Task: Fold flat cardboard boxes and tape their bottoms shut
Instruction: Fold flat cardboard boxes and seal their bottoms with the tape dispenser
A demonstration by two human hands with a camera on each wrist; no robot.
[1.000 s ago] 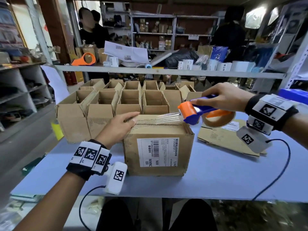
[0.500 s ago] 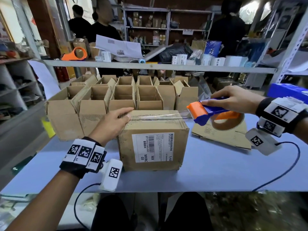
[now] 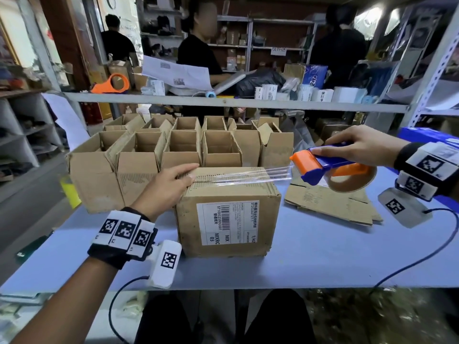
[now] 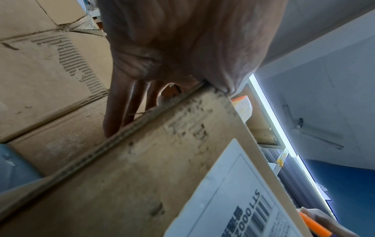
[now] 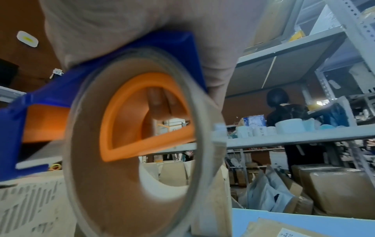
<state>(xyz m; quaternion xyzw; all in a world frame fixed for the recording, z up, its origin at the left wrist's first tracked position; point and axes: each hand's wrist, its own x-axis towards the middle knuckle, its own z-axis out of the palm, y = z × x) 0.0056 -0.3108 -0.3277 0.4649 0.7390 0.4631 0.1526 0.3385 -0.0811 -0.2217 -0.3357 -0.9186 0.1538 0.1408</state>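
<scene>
Taping the box bottom: strip drawn, not yet laid.
Your left hand point(image 3: 171, 181), fingers straight, pins the tape point(image 3: 250, 176) end on the box point(image 3: 227, 209); your right hand point(image 3: 360, 145) grips the dispenser point(image 3: 323, 167) past its right edge. Lower, press, cut.

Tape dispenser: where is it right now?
In the head view the tape dispenser is in the right hand, in the air just past the right edge of the labelled box, above the flat cardboard.

Up at eleven o'clock an orange plastic tape dispenser point(image 3: 111, 83) sits on the grey metal shelf point(image 3: 236, 102), white printed paper sheets point(image 3: 176, 76) beside it at twelve, small white boxes point(image 3: 269, 92) lined up toward one o'clock.
</scene>
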